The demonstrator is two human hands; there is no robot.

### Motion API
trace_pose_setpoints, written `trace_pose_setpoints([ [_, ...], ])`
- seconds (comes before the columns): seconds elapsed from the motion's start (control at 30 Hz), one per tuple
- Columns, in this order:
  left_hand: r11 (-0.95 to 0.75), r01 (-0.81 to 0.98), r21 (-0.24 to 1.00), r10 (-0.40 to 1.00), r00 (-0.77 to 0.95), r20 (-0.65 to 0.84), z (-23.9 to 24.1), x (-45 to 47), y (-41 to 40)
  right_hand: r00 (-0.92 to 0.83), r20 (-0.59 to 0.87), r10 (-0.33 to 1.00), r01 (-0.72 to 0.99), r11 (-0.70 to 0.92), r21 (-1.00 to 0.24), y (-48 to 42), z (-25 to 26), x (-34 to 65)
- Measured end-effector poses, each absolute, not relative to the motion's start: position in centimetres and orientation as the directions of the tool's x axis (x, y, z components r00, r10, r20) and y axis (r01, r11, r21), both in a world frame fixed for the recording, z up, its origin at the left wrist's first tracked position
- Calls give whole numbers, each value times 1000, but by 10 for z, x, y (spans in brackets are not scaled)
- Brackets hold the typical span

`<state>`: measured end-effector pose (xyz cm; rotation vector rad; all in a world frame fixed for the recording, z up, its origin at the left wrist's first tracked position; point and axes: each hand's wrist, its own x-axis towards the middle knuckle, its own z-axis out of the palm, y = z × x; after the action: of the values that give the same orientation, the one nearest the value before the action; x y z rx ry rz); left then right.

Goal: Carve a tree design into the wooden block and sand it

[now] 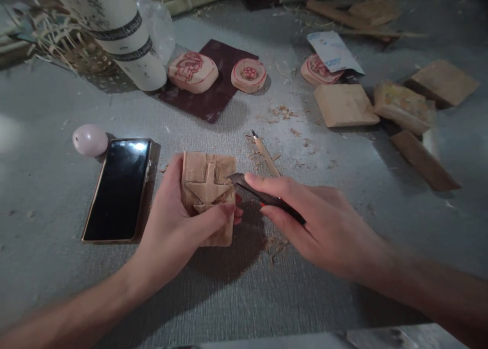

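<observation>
The left hand (181, 229) is clamped around a carved wooden block (209, 188), its thumb laid across the lower part of the face and fingertips showing past the right edge. The block is in front of the person, near the middle of the grey-covered table (229, 303), carved face up toward the camera. Its long axis runs away from the person, almost straight up the view. A raised shape stands out from the face: a narrow stem points to the far end, and a wider crossbar spans the block, with slanting cuts below it.

The right hand (322, 224) is closed on a black-handled knife (254, 191), thumb along the top of the tool. The knife's long axis slants from lower right to upper left, its tip pointing left and away from the person and meeting the block's right edge beside the crossbar.

Just beyond the knife lies a wooden-handled carving tool (268, 157), tip pointing away and slightly left; its near end is hidden behind the right hand. Wood shavings (282, 113) are scattered farther off. A smartphone (118, 189) lies left of the left hand, its long axis leaning slightly right toward its far end.
</observation>
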<state>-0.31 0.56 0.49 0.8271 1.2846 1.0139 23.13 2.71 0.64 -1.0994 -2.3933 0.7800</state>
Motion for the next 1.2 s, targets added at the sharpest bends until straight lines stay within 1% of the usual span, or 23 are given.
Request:
trace_pose_setpoints([
  [0.13, 358, -164, 919, 932, -2, -363, 3, -4, 5, -615, 125, 779, 564, 545, -620, 27, 7, 233],
  [0.3, 359, -146, 922, 931, -17, -365, 4, -2, 5, -611, 140, 779, 536, 537, -651, 25, 4, 233],
  [0.67, 355, -102, 929, 933, -20, -359, 6, -3, 6, -596, 38, 802, 545, 440, -714, 26, 2, 237],
  [0.83, 356, -111, 928, 933, -22, -360, 6, -2, 6, -593, -3, 805, 516, 377, -769, 29, 4, 237],
  [0.97, 326, -160, 932, 944, -2, -331, 2, -2, 5, -580, -43, 814, 455, 279, -846, 31, 8, 235],
  [1.03, 316, -170, 934, 948, 3, -320, 1, -3, 4, -560, -33, 828, 408, 240, -881, 32, 10, 235],
  [1.07, 318, -168, 933, 947, 6, -321, 0, -3, 4, -542, -10, 840, 400, 247, -883, 33, 11, 236],
  [1.13, 334, -159, 929, 942, 8, -337, 1, -3, 4, -520, 53, 853, 456, 329, -827, 36, 11, 239],
  [1.2, 345, -149, 927, 937, 4, -348, 1, -3, 4, -547, 118, 829, 553, 463, -692, 39, 11, 243],
])
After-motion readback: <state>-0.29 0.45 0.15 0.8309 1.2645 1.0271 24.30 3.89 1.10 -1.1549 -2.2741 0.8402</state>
